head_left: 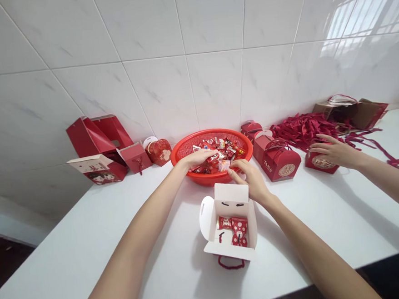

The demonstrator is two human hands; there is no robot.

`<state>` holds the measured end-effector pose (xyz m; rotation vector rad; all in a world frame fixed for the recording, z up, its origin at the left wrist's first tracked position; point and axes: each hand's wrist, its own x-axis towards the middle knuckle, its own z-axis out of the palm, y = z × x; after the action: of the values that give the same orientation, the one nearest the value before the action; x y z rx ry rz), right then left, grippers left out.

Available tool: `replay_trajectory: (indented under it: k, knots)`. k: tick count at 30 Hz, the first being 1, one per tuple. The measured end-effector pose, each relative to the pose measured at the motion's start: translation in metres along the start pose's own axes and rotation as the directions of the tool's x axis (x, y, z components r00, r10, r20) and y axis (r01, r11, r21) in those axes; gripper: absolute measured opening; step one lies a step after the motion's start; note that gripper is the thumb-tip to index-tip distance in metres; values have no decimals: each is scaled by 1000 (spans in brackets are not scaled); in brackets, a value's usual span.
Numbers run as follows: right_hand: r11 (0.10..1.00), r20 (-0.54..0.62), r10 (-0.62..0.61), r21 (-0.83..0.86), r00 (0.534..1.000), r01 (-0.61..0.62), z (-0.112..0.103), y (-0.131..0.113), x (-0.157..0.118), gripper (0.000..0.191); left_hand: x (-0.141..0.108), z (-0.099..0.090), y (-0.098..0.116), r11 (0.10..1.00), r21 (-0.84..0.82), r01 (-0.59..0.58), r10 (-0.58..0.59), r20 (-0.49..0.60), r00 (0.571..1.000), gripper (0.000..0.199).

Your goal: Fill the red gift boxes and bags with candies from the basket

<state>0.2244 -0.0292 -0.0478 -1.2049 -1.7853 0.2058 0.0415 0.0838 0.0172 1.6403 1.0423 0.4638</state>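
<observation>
My left hand [200,157] reaches over the left part of a red basket [212,179] full of wrapped candies [230,153], its fingers on the candies. At the basket's front right rim is my right hand [247,175], thumb and fingers curled beside a pale pink wrapped piece [224,165]; whether it grips that piece is unclear. In front of the basket stands an open white-lined box [231,190] with its flaps spread. Red candy packets [240,231] lie inside it, and a dark red cord handle [231,266] hangs at its near side.
Several red gift boxes [277,160] stand right of the basket, before a heap of red ribbons [303,128]. Another person's hand [336,151] touches a small red box [319,161] at the right. More red boxes [109,149] stand at the left. A tiled wall [154,89] rises behind.
</observation>
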Motion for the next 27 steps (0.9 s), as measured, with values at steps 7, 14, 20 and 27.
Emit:
replay_trajectory:
  k: [7, 14, 20, 27]
  knots:
    - [1000, -3, -3, -1, 1000, 3, 0, 0, 0, 24, 11, -5, -11, 995, 7, -98, 97, -239, 966, 26]
    - [1000, -2, 6, -15, 1000, -6, 0, 0, 0, 22, 21, -16, -17, 991, -114, -73, 3, -524, 852, 16]
    - [1000, -1, 9, -11, 1000, -9, 1, 0, 0, 21, 5, -21, -10, 981, -193, -33, -60, -460, 886, 42]
    - [1000, 16, 17, -10, 1000, -17, -1, -2, 0, 18, 1, -25, -14, 979, 202, 15, 72, -414, 907, 13]
